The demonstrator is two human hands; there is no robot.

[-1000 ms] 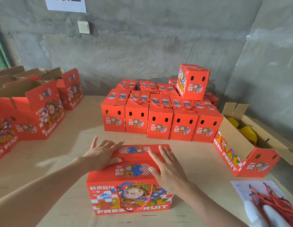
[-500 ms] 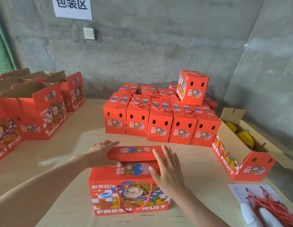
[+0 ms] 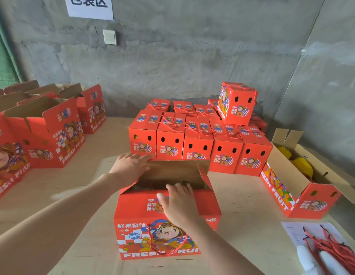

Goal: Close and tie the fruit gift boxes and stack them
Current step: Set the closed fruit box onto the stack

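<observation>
Centrally, FRESH FRUIT box (image 3: pixel 133 221), left hand (image 3: pixel 131 165) flat against raised flap (image 3: pixel 176 172), right hand (image 3: pixel 177 205) flat on near flap (image 3: pixel 137 203)

Left hand (image 3: pixel 131 165) on upright box flap (image 3: pixel 176 172), right hand (image 3: pixel 178 205) on near flap (image 3: pixel 137 205)

Gift box (image 3: pixel 133 221) at the table's near edge is orange-red, with white lettering, blue-and-white checks and a cartoon figure. Its raised flap (image 3: pixel 172 171) is plain brown inside. The closed boxes (image 3: pixel 198 143) toward the far edge have the same print. Table (image 3: pixel 242 195) is pale tan, and the foam nets (image 3: pixel 303 165) by the right edge are yellow.
</observation>
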